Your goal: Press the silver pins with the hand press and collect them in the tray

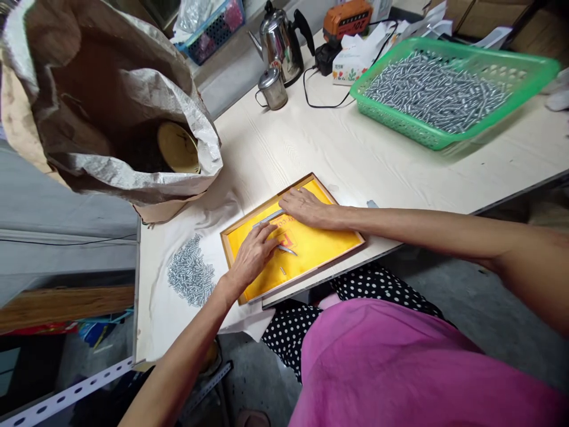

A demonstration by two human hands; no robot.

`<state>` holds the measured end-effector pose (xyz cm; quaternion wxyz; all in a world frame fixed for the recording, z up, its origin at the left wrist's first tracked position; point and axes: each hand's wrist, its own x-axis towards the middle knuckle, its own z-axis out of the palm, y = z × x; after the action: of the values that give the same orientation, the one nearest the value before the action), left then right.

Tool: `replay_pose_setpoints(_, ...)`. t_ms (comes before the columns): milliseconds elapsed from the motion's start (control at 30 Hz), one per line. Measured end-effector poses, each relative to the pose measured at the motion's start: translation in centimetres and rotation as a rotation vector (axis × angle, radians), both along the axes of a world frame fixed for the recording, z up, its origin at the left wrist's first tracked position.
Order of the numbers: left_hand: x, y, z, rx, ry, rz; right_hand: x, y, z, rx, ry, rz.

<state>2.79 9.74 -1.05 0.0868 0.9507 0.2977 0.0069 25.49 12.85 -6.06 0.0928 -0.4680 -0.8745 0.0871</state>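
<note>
A shallow wooden-edged tray (338,252) with a yellow lining lies at the table's front edge. Inside it, a straight row of small metal pins (272,217) runs between my hands. My right hand (306,209) has its fingers bent over the row's right end. My left hand (254,254) is closed, its fingertips at the row's lower side. A second, slightly curved line of pins (288,250) sticks out beside the left thumb; whether the hand grips it is partly hidden. One loose pin (283,271) lies lower on the lining.
Left of the tray is a pile of metal pins (191,273) on white cloth. A large open sack (173,184) with a yellow bowl (178,147) inside stands behind it. A green basket (400,127) of pins, a kettle (280,44), a metal cup (272,90) and a corded charger (326,58) stand farther back.
</note>
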Motion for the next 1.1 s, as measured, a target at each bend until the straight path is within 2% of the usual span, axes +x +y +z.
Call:
replay_pose_setpoints(100, -1.1, -1.8, 0.6, 0.099, -0.052, 0.079, -0.2, 0.7, -0.6, 0.02, 0.091, -0.002)
replay_pose_setpoints(200, -1.0, -4.7, 0.9, 0.184, -0.071, 0.4, 0.0, 1.4, -0.8, -0.008, 0.161, -0.045)
replay_pose_setpoints(233, -0.7, -5.7, 0.9, 0.161, -0.04, 0.521, 0.1, 1.6, -0.8, -0.015, 0.177, -0.061)
replay_pose_setpoints(300, 0.2, -7.3, 0.5, 0.011, 0.088, 0.675, 0.2, 1.8, -0.6, -0.013, 0.202, -0.079)
replay_pose_setpoints(433, 1.8, -8.4, -0.4, -0.278, 0.237, 0.807, -0.3, 1.3, 0.0, 0.068, 0.242, -0.044)
replay_pose_setpoints(533, 1.3, -8.0, -0.5, -0.355, 0.208, 0.839, -0.6, 0.6, 0.5, 0.125, 0.289, -0.018)
replay_pose_setpoints(600, 0.2, -7.7, -0.3, -0.345, 0.159, 0.891, -0.3, 0.2, 0.8, 0.142, 0.336, -0.023)
replay_pose_setpoints(667, -0.9, -7.1, -0.1, -0.283, 0.098, 0.976, 0.5, -0.2, 1.1, 0.157, 0.393, -0.046)
replay_pose_setpoints(800, -3.3, -4.8, 0.2, -0.028, 0.007, 1.084, 2.6, -0.9, 0.9, 0.183, 0.482, -0.103)
replay_pose_setpoints(867, -5.3, -3.1, 0.3, 0.106, -0.016, 1.142, 3.6, -1.3, 0.3, 0.166, 0.476, -0.093)
replay_pose_setpoints(967, -9.5, -0.9, 0.4, 0.254, 0.042, 1.311, 4.7, -1.8, -0.9, 0.09, 0.434, -0.02)
replay_pose_setpoints(1033, -12.5, 0.1, 0.3, 0.239, 0.14, 1.391, 5.0, -1.9, -1.7, 0.023, 0.407, 0.02)
replay_pose_setpoints(1100, -14.9, 0.6, 0.2, 0.17, 0.238, 1.369, 5.2, -1.7, -2.1, -0.039, 0.375, 0.05)
